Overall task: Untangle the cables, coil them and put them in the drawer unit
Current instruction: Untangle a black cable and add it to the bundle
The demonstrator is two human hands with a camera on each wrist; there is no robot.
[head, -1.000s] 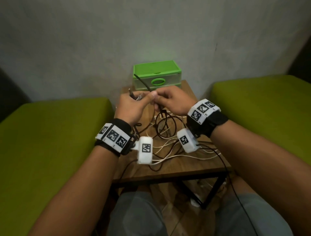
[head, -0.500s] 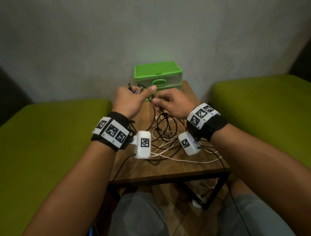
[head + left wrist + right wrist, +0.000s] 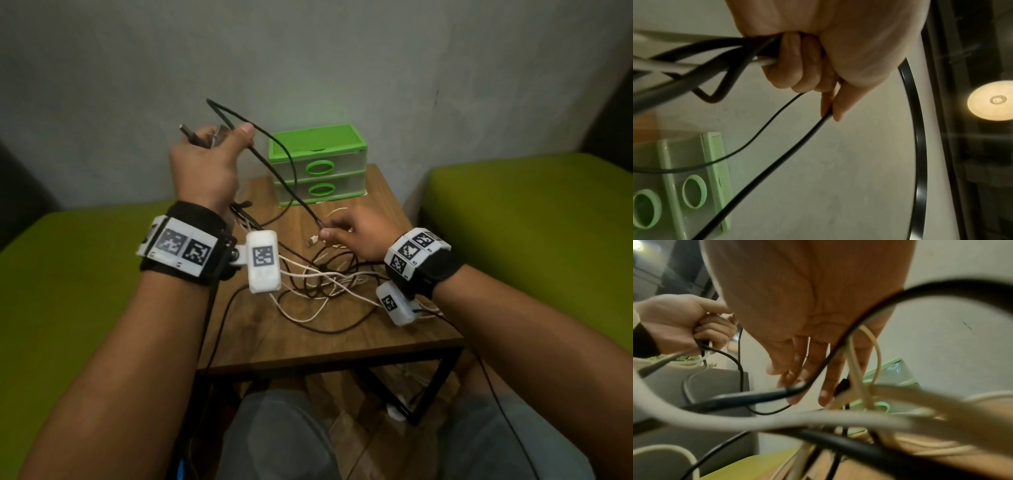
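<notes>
My left hand (image 3: 212,150) is raised above the table's left side. It grips a bunch of cable ends, and its thumb pins a black cable (image 3: 274,173). In the left wrist view the left hand (image 3: 807,65) has its fingers curled round black and white strands. That black cable runs taut down to my right hand (image 3: 346,233), which pinches it near its end, low over the table. In the right wrist view the cable crosses the fingers of the right hand (image 3: 807,369). A tangle of white and black cables (image 3: 318,284) lies between my wrists. The green drawer unit (image 3: 317,164) stands at the back with both drawers shut.
The small wooden table (image 3: 342,335) has a black metal frame. Green cushioned seats flank it on the left (image 3: 68,274) and right (image 3: 531,222). A grey wall stands close behind the drawer unit. A loose white connector (image 3: 311,241) lies by my right thumb.
My hands were together in front of the drawer unit. The left hand has risen up and left with the cable ends, the right has dropped toward the table, and the black cable stretches between them.
</notes>
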